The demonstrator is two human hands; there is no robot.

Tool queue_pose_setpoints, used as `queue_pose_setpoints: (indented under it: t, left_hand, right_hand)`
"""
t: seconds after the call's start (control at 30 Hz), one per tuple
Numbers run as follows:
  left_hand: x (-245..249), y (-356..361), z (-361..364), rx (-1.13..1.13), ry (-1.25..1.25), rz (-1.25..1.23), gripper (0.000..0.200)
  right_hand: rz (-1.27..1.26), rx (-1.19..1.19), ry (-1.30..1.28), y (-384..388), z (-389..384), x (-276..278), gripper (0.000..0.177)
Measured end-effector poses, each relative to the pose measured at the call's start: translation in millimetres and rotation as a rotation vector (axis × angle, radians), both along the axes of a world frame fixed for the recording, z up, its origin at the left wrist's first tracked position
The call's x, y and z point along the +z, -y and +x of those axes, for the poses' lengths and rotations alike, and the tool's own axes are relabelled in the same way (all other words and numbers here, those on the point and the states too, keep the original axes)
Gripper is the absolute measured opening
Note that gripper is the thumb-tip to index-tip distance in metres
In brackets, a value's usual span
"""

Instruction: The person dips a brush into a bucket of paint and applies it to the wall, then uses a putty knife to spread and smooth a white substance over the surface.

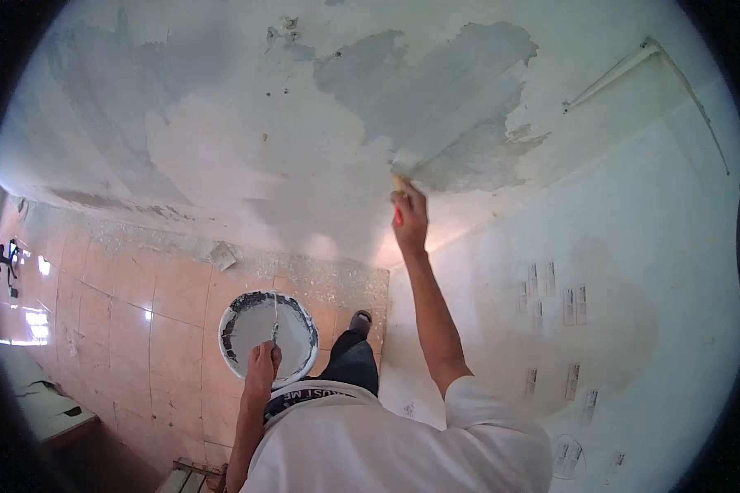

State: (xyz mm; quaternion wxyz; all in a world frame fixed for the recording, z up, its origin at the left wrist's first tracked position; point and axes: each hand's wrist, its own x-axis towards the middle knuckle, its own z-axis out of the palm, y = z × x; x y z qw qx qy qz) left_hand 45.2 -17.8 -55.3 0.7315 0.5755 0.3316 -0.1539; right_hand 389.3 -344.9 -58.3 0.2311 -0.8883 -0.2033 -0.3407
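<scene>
My right hand (410,220) is raised to the wall (247,148), closed around the wood-and-red handle of a putty knife (400,182). Its blurred blade lies against the wall at the lower edge of a grey patch (436,90) with ragged borders. Lower down, my left hand (264,361) grips a thin putty-smeared blade (275,329), seen nearly edge-on; its handle is hidden in the fingers. That blade points over a round white bucket (223,338) of pale grey paste, with dark residue around the inner wall.
A side wall (485,271) with several small printed marks meets the worked wall on the right. Orange floor tiles (173,329) are dusted white near the wall, where a small slab (222,256) lies. My foot (360,319) stands beside the bucket. A bench-like object (53,419) is at lower left.
</scene>
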Motion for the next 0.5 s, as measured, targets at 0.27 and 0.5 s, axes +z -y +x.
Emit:
queue_pose_setpoints:
  t: [0.27,0.5]
  left_hand:
    - [21,1,8,0.029,0.004,0.025,0.042]
    - [10,-1,3,-0.068,0.061,0.042,0.043]
  right_hand:
    - [0.138,0.033,-0.038,-6,-11,52,0.035]
    - [0.221,-0.01,0.329,-5,-28,135,0.036]
